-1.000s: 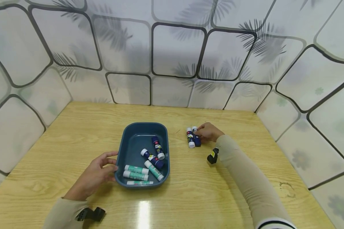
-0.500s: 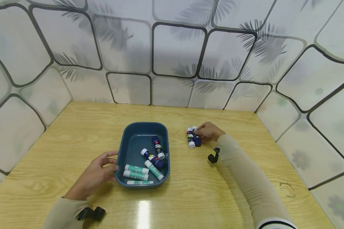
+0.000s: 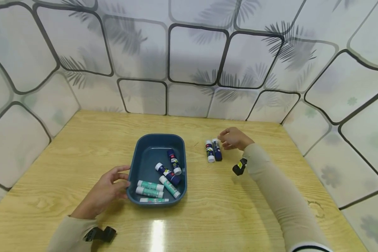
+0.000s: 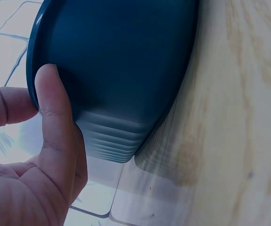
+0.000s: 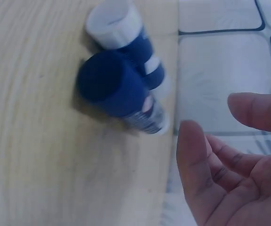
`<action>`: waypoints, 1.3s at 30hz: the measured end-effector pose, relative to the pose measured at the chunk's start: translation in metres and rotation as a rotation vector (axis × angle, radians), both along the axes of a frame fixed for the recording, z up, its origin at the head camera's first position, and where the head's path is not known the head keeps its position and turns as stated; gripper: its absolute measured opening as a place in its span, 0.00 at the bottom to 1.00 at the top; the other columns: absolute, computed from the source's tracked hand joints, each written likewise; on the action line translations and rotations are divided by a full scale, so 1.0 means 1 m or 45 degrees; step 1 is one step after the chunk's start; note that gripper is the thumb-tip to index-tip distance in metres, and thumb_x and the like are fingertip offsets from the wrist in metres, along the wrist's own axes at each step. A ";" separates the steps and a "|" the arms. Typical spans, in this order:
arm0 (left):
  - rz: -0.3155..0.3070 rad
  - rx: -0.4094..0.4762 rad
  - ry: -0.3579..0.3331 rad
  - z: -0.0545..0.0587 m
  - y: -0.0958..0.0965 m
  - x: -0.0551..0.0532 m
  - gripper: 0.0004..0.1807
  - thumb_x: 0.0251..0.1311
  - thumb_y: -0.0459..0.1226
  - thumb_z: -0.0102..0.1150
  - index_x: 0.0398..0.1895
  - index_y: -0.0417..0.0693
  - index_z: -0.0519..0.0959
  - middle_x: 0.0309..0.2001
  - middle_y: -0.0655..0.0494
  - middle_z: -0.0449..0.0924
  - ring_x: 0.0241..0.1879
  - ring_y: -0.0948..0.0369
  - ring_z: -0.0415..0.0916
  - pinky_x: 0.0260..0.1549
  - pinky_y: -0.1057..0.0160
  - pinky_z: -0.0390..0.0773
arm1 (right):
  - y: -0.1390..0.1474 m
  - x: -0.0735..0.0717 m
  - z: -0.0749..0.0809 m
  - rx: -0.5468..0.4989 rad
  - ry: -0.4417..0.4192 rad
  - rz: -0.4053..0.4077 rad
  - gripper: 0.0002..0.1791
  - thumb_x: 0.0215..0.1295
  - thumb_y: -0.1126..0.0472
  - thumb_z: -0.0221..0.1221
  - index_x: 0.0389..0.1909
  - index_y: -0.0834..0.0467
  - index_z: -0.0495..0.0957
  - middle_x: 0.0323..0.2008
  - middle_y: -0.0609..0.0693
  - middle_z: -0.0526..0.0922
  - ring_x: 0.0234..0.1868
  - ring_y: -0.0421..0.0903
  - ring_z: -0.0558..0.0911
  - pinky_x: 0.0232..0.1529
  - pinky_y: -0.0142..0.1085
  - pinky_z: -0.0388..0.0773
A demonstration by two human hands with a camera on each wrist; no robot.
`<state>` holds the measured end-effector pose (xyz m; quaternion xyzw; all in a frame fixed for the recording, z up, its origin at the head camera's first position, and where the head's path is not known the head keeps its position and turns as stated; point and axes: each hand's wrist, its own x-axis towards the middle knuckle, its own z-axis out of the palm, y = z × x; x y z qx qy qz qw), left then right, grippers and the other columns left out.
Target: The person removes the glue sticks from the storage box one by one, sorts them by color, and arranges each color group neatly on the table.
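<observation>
A dark blue plastic bin (image 3: 145, 147) sits on the table, with my left hand (image 3: 105, 192) at its left rim. In the left wrist view, that hand's thumb (image 4: 53, 108) and a bent finger pinch the rim of the bin. Two navy glue sticks, one with a white cap end (image 3: 209, 152) facing me and the other with a dark end (image 3: 217, 149), lie side by side right of the bin. Just to their right my right hand (image 3: 234, 139) hovers with nothing in it, thumb and fingers apart. The right wrist view shows a gap between its fingertips and the dark-ended glue stick (image 5: 111, 84).
Inside the bin lie two navy glue sticks (image 3: 174, 162) and several green-and-white glue sticks (image 3: 149, 193). The wooden table (image 3: 208, 203) runs back to a patterned wall covering (image 3: 189, 98), which also closes in both sides. Each wrist carries a small black camera (image 3: 239, 167).
My right hand has let go of the dark-ended glue stick and moved slightly up and right, away from it. My left hand and the bin have stayed put.
</observation>
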<state>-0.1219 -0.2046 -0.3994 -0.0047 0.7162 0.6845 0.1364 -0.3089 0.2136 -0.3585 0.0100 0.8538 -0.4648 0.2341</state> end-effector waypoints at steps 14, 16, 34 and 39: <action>-0.006 -0.018 0.011 0.003 0.000 -0.001 0.31 0.64 0.25 0.47 0.71 0.36 0.55 0.50 0.36 0.63 0.36 0.53 0.76 0.32 0.53 0.83 | -0.026 0.009 0.029 -0.137 0.034 0.071 0.27 0.75 0.54 0.43 0.66 0.68 0.61 0.51 0.65 0.70 0.40 0.52 0.77 0.42 0.42 0.81; -0.004 -0.019 0.009 0.003 0.000 -0.001 0.31 0.64 0.25 0.47 0.71 0.36 0.55 0.50 0.36 0.63 0.36 0.53 0.76 0.32 0.53 0.83 | -0.029 0.010 0.031 -0.139 0.036 0.078 0.26 0.75 0.54 0.43 0.65 0.68 0.62 0.51 0.66 0.70 0.38 0.51 0.77 0.45 0.45 0.80; -0.004 -0.012 0.005 0.000 0.000 0.000 0.31 0.64 0.25 0.48 0.71 0.36 0.55 0.50 0.36 0.64 0.34 0.53 0.77 0.32 0.54 0.83 | 0.011 -0.005 -0.018 0.083 -0.003 -0.109 0.28 0.72 0.56 0.51 0.66 0.70 0.62 0.51 0.59 0.71 0.42 0.48 0.75 0.46 0.40 0.79; 0.003 -0.021 0.005 0.000 0.000 0.000 0.31 0.63 0.25 0.48 0.70 0.36 0.56 0.50 0.36 0.64 0.34 0.53 0.76 0.31 0.54 0.83 | 0.014 -0.007 -0.036 0.106 -0.010 -0.135 0.24 0.68 0.61 0.56 0.60 0.69 0.68 0.44 0.55 0.75 0.35 0.43 0.77 0.37 0.35 0.80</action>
